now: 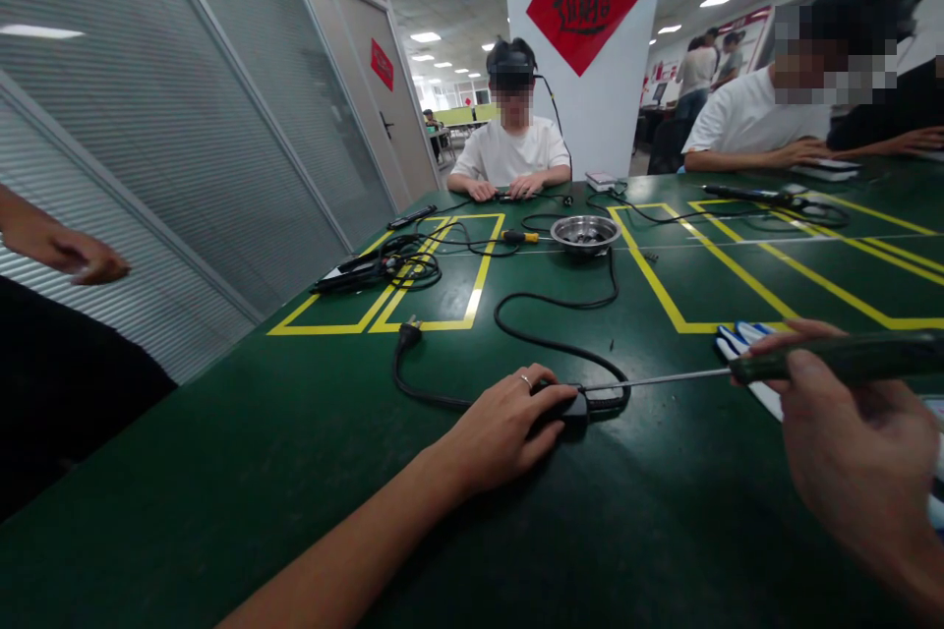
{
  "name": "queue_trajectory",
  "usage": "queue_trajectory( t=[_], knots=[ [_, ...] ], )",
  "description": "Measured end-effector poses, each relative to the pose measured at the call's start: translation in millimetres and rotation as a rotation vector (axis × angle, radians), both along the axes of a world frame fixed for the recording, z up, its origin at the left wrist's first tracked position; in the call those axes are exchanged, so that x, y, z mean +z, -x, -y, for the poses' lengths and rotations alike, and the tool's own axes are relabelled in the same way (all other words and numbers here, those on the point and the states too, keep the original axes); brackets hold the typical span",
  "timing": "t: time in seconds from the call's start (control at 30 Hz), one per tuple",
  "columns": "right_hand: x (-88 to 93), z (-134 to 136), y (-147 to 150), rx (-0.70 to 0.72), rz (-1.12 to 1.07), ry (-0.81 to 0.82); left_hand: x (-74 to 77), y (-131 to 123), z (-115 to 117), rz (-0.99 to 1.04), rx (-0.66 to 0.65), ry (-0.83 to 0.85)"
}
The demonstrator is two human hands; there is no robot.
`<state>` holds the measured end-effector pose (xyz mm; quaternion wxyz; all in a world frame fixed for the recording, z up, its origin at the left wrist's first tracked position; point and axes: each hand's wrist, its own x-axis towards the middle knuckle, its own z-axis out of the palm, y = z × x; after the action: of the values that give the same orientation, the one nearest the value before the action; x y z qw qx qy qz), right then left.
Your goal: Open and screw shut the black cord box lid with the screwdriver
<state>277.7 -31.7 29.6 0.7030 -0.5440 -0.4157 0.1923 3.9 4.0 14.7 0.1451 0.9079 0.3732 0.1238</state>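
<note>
My left hand [508, 428] lies on the green table [310, 472], fingers curled over a small black device [571, 408] at the end of a black power cord [531, 334]. My right hand [848, 452] grips the dark green handle of a long screwdriver [841, 359]. Its thin metal shaft [656, 380] runs left, with the tip touching the black device. The cord loops away across the table and ends in a plug [408, 332].
A metal bowl [585, 232], a yellow-handled screwdriver [520, 237] and tangled black cables [383, 265] lie inside yellow tape markings. White and blue gloves [741, 339] lie under the screwdriver. One person sits opposite, others at right. Another person's hand [70, 251] reaches in at left.
</note>
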Motion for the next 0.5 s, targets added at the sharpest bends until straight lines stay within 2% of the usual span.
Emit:
queue_trajectory(
  t=[0.1,0.17,0.23,0.4,0.43,0.5],
  knots=[
    [6.7,-2.0,-0.8,-0.182,0.095,0.06,-0.6,-0.4,-0.1,0.004,0.0,-0.005],
    [9.3,-4.5,-2.9,-0.245,0.155,0.04,-0.8,-0.7,-0.2,0.003,0.003,-0.009],
    [8.5,-7.2,-6.8,-0.213,0.205,-0.025,-0.9,-0.9,-0.2,-0.001,0.004,-0.01],
    [3.9,-8.5,-13.2,0.069,0.136,-0.155,-1.0,-0.2,-0.5,-0.006,0.002,0.003],
    [4.5,-7.8,-12.8,0.066,0.14,-0.167,-1.1,-0.1,-0.5,-0.006,0.002,0.007],
    [7.1,-6.2,-10.9,-0.052,0.211,-0.187,-1.3,0.0,-0.6,-0.006,0.003,0.01]
  ],
)
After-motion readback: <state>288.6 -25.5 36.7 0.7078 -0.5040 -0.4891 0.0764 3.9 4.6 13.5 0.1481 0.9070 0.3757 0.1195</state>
